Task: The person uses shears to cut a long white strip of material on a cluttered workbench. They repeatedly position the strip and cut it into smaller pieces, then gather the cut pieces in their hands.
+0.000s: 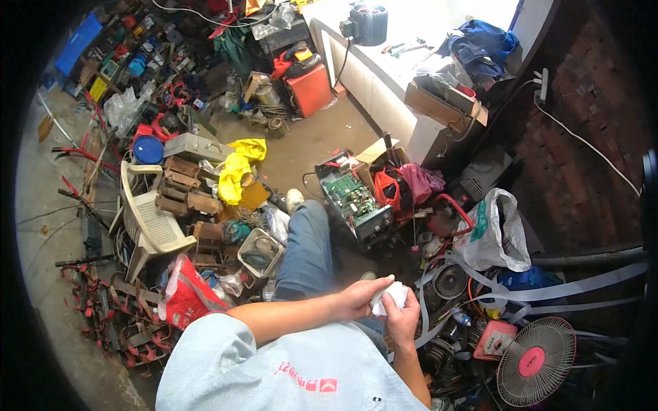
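In front of my body, both hands meet on a crumpled white wad [389,297]; whether it is tissue or cloth I cannot tell. My left hand [359,299] grips its left side, with the thumb along the top. From the right, my right hand [402,317] is closed around the other side, the thumb pressed onto it. Beyond my hands, an opened machine [351,200] with a green circuit board rests on the floor, and neither hand touches it. My left leg [306,250] reaches forward beside it.
A white plastic chair [154,212] stands left among wooden blocks and a yellow cloth [235,175]. On the right lie a pink-centred fan [534,361], a white sack [495,233] and loose pale straps. A motor [368,26] sits on the bright bench at the back.
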